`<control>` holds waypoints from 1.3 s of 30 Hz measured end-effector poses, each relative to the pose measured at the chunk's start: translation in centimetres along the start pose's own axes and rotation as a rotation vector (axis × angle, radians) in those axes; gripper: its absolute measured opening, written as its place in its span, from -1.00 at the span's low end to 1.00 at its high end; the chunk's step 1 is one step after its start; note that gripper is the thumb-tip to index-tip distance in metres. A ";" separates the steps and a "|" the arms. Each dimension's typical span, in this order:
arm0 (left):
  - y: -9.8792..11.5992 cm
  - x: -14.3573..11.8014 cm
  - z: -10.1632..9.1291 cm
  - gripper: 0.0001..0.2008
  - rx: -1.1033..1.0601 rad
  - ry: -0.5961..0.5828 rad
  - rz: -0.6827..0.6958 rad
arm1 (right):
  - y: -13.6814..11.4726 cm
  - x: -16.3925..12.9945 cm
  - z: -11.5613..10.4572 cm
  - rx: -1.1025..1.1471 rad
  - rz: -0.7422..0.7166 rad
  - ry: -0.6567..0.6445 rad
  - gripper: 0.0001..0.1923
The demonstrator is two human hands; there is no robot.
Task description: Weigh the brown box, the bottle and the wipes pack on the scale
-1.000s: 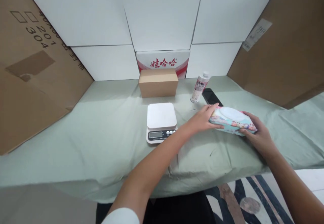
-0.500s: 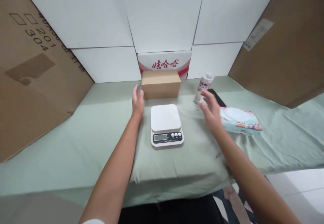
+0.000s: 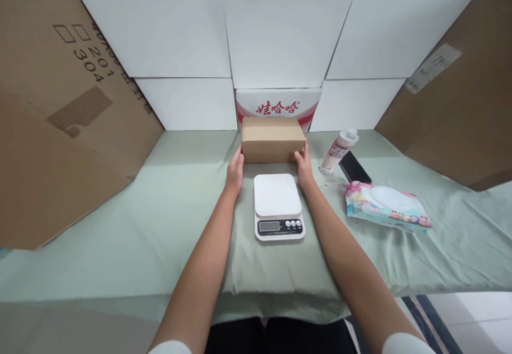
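Note:
A small brown cardboard box [image 3: 273, 150] sits at the back of the green cloth. My left hand [image 3: 235, 171] presses against its left end, and my right hand [image 3: 304, 167] grips its right end, so the box is held between both palms. Between my forearms lies a white digital kitchen scale [image 3: 277, 196], its plate bare and its dark display and buttons facing me. The fingers behind the box's ends are partly hidden.
To the right a white spray can or bottle [image 3: 338, 151] stands beside a black flat object [image 3: 355, 167]. Nearer lies a pack of wipes [image 3: 387, 206]. Large cardboard panels [image 3: 80, 114] flank the table, with white boxes [image 3: 184, 103] along the back.
Both hands have come to the small box's ends. My right hand moved left, away from the bottle and wipes. The view has shifted slightly to the left.

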State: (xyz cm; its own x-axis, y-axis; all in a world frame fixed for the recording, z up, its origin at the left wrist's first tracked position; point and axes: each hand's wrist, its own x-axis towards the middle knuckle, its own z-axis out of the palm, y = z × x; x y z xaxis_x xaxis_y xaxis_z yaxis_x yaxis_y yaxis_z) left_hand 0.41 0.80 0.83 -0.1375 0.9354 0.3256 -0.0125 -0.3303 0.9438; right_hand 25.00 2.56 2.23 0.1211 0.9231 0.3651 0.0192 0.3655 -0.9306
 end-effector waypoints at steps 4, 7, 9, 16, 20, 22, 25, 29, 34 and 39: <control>2.3 -1.7 0.3 -0.21 -0.026 0.092 0.120 | -2.1 -1.2 0.1 -0.007 -0.064 0.007 0.08; 3.8 -2.4 0.4 -0.22 -0.030 0.192 0.226 | -4.3 -2.2 -0.3 -0.104 -0.154 -0.019 0.04; 4.3 -3.0 0.3 -0.23 -0.010 0.220 0.242 | -5.4 -3.9 -1.2 -0.191 -0.210 0.001 -0.03; 4.4 -8.9 -0.3 -0.24 -0.012 0.161 0.126 | -4.7 -13.3 -5.2 -0.346 -0.186 -0.005 -0.05; 4.9 -12.2 -0.9 -0.28 -0.063 0.096 0.087 | -3.7 -14.4 -5.7 -0.339 -0.160 0.012 -0.04; 5.1 -13.1 -1.2 -0.28 -0.069 0.073 0.084 | -3.5 -14.2 -5.5 -0.317 -0.148 0.043 -0.05; 5.1 -13.5 -1.4 -0.25 -0.055 0.071 0.083 | -3.5 -14.0 -5.2 -0.295 -0.152 0.067 -0.07; 5.1 -13.2 -1.3 -0.29 -0.039 0.085 0.089 | -3.9 -14.2 -5.0 -0.311 -0.165 0.090 -0.15; 5.3 -12.8 -1.0 -0.30 -0.025 0.124 0.105 | -4.7 -14.0 -4.7 -0.306 -0.142 0.113 -0.17; 5.2 -12.6 -1.3 -0.34 0.063 0.124 0.098 | -4.7 -13.8 -4.4 -0.300 -0.099 0.111 -0.18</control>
State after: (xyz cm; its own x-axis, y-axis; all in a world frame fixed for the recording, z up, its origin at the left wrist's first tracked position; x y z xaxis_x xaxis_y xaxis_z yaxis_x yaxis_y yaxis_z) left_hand 0.84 -12.85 1.56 -0.2564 0.8752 0.4102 0.0683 -0.4070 0.9109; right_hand 27.64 -12.44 1.49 0.2108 0.8604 0.4640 0.3251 0.3859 -0.8633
